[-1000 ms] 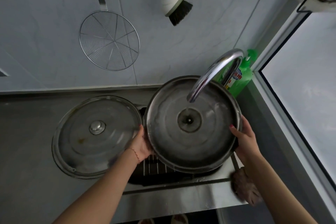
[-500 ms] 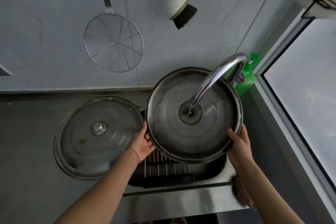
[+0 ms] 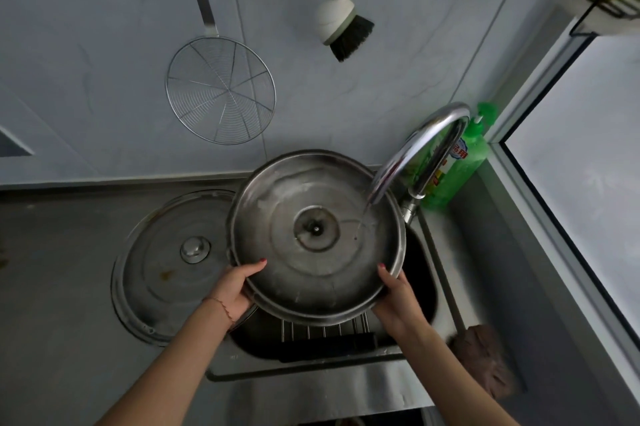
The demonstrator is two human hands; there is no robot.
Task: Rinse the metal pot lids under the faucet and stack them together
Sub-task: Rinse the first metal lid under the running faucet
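Note:
A large round metal lid (image 3: pixel 277 218) is held underside up over the sink (image 3: pixel 420 273). My left hand (image 3: pixel 235 287) grips its near-left rim, thumb over the edge. My right hand (image 3: pixel 398 294) grips its near-right rim the same way. The curved chrome faucet (image 3: pixel 415 152) runs a thin stream of water onto the lid's right inner side. A second metal lid (image 3: pixel 166 270) with a knob lies knob up on the counter to the left, partly under the held lid.
A green dish-soap bottle (image 3: pixel 460 162) stands behind the faucet. A wire skimmer (image 3: pixel 221 90) and a white brush (image 3: pixel 343 24) hang on the wall. A brown cloth (image 3: pixel 485 360) lies at the sink's right front. A rack (image 3: pixel 325 328) sits in the sink.
The lid has shifted left, so the water now falls on its right side instead of its centre. Both hands have slid along the rim toward its near edge.

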